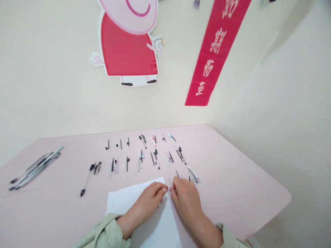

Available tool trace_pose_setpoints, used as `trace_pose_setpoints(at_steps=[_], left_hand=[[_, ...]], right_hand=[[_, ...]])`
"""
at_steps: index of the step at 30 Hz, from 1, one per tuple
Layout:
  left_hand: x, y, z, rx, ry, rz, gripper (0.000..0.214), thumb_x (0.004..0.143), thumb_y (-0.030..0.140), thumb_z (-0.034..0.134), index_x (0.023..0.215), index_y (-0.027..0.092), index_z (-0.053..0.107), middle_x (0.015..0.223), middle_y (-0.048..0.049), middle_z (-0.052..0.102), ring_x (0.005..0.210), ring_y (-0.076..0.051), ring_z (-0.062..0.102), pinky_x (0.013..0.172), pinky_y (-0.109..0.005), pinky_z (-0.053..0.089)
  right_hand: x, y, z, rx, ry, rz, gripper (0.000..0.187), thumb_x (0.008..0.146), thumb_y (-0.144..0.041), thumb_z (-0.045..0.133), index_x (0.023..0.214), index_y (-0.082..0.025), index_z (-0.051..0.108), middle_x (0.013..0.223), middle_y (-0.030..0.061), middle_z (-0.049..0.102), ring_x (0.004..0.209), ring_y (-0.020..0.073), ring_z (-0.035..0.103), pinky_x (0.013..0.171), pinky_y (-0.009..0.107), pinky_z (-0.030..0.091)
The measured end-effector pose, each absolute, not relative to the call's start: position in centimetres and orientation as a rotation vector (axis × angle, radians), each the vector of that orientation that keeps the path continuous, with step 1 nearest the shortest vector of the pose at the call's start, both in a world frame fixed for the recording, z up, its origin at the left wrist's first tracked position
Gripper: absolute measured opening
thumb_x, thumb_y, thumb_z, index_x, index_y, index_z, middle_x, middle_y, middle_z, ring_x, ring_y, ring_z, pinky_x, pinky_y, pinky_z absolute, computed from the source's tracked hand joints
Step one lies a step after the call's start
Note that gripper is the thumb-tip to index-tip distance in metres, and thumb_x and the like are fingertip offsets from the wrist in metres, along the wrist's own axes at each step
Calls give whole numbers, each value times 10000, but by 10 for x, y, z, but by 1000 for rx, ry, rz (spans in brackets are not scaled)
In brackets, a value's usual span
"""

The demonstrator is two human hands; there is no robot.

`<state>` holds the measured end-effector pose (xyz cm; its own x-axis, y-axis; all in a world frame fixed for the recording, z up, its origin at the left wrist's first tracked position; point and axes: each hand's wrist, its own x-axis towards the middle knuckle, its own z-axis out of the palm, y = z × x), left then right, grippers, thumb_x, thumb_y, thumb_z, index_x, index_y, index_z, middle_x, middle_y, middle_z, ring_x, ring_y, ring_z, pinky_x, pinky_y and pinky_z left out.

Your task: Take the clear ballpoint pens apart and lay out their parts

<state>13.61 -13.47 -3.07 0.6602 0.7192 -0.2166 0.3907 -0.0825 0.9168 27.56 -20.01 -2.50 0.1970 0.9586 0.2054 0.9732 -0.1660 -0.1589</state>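
My left hand [151, 197] is over the upper right part of a white sheet of paper [141, 224], its fingers curled and the thumb drawn against them. Just beyond the sheet's right edge, my right hand [186, 196] is closed, fingertips pointing toward the left hand. What either hand may pinch is hidden or too small to make out. A clear plastic pen part [170, 182] shows by the right fingertips; whether it is held I cannot tell. Dark pen parts [177, 174] poke out behind the right knuckles, beside a small group of pen pieces [193, 175].
Taken-apart pens, with caps, refills and clear barrels [127, 163], lie in two rows on the pink tablecloth [219, 193]. A capped clear pen [87, 182] lies left of the paper. Farther left is a bundle of pens [36, 170]. The wall [64, 103] rises behind the table.
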Motion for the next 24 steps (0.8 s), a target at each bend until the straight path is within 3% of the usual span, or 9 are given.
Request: trace_pose_setpoints(at_steps=[8, 14, 18, 24], left_hand=[[134, -136, -25, 1678, 930, 329, 272, 783, 434, 445, 772, 186, 556, 638, 23, 497, 579, -150, 489, 561, -259, 384], [106, -137, -8, 1800, 910, 274, 208, 794, 359, 450, 743, 190, 560, 675, 12, 521, 655, -159, 481, 623, -260, 347], [76, -138, 1, 1850, 989, 300, 152, 781, 315, 477, 682, 200, 484, 648, 31, 472, 628, -140, 428, 590, -243, 298], [38, -135, -3, 1864, 1184, 457, 301, 824, 394, 463, 605, 211, 364, 586, 55, 386, 575, -121, 349, 553, -242, 252]], right_hand=[[290, -199, -23, -2191, -1707, -66, 123, 829, -149, 530, 727, -211, 500, 649, -11, 602, 621, 165, 553, 588, 277, 277], [316, -206, 4, -2138, -1518, 38, 152, 866, -256, 490, 717, -223, 497, 618, -24, 584, 580, 152, 529, 541, 252, 279], [305, -204, 18, -2015, -1675, 187, 152, 875, -266, 478, 731, -222, 504, 640, -27, 586, 601, 149, 540, 558, 244, 311], [243, -188, 19, -1665, -2073, 516, 129, 851, -173, 479, 757, -224, 551, 701, -25, 626, 653, 144, 570, 589, 231, 348]])
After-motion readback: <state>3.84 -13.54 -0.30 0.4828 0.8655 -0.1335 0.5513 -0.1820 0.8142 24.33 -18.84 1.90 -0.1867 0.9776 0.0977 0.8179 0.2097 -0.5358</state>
